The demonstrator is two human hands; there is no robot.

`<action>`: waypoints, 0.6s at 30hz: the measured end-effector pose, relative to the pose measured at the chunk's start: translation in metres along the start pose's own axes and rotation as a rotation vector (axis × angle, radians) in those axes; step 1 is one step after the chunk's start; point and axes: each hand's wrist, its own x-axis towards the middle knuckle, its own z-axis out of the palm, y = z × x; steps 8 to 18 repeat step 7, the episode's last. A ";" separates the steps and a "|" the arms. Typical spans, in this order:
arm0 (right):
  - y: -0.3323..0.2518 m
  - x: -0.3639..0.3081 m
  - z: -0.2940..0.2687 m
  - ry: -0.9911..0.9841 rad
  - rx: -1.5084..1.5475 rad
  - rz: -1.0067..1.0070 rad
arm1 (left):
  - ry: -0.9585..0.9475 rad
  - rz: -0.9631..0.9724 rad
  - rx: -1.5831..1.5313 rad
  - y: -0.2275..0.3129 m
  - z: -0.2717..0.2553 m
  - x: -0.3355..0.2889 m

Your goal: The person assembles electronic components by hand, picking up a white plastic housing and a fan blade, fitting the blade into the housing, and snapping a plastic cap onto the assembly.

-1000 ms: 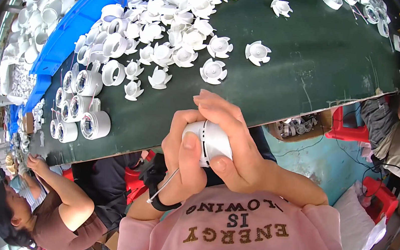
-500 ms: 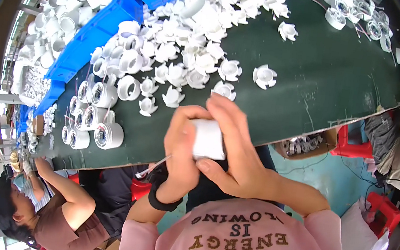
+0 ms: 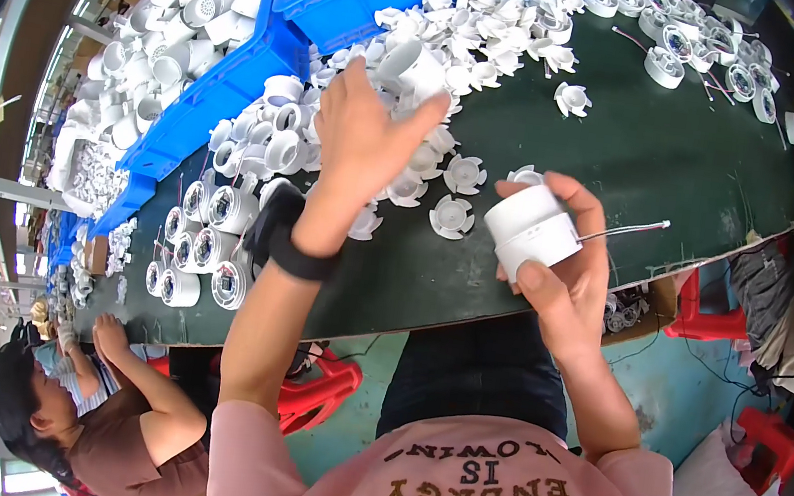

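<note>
My right hand grips a white cylindrical housing, tilted, with a stepped rim. A thin wire with a small connector sticks out of its right side. My left hand is over the pile, fingers spread and thumb apart, close to a larger white plastic cup lying on top. Whether it touches the cup I cannot tell. Around and beneath that hand lie many white finned plastic parts and white rings.
Wired white cylinders stand in rows at the left of the green table. Blue bins hold more white cups. Round wired parts lie at the far right. A co-worker sits at the left; red stools stand below.
My hands have separated. The left has moved up and left to the pile and opened; the right has moved right with the white housing, whose wire now points right.
</note>
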 end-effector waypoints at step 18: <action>-0.017 0.000 -0.021 0.025 0.240 0.295 | -0.154 -0.024 0.012 -0.009 0.025 0.046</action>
